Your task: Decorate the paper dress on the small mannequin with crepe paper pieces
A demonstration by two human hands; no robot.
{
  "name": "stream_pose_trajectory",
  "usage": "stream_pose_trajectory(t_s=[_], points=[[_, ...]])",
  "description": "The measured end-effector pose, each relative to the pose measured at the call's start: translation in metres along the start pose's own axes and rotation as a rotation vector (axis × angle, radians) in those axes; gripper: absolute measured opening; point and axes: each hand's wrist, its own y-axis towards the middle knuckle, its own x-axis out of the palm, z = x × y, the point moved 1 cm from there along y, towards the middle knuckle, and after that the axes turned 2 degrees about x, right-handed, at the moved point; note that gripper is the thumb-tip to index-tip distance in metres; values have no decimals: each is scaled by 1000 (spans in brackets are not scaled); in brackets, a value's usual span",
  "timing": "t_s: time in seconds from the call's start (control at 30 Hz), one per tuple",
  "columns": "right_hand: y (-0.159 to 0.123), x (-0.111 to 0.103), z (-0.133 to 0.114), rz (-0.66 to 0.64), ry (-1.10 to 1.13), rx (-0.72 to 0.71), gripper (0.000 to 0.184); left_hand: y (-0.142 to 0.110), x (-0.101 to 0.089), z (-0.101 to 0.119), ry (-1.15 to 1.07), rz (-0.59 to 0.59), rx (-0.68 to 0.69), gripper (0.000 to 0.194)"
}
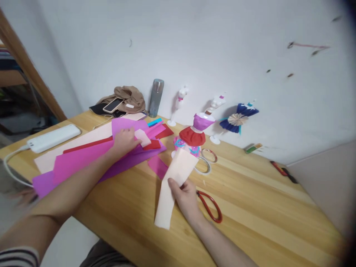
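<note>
My right hand (186, 194) pinches a long cream strip of crepe paper (178, 170) between thumb and fingers, holding it tilted above the table. Red-handled scissors (213, 207) lie just beside that hand, their blades mostly hidden. My left hand (125, 141) is closed over a pile of crepe paper (80, 161) in magenta, purple, red and cream, with a small pale pink piece (143, 138) by its thumb. Behind the cream strip stands a mini dress form (198, 128) wearing a purple top and a red skirt over a pink-and-blue layer. A magenta scrap (158, 166) lies between my hands.
Two tape rolls (203, 167) lie by the dress form. Along the wall are a grey flask (156, 98), other small white dress forms (180, 102), one in blue (237, 118). A phone (113, 105) rests by brown cloth (129, 97); a white power strip (54, 138) sits left.
</note>
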Motion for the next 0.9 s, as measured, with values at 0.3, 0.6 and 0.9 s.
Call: stream_pose_trajectory(t_s=[0.3,0.6,0.9], points=[[5,2,2,-45,-63,-27,27,5,8,-1,47,-149,19,27],[3,2,3,-68,-50,44,29,30,-29,-31,94,-26,-121,32],[0,3,-6,-83,33,125,30,37,0,-48,147,92,5,61]])
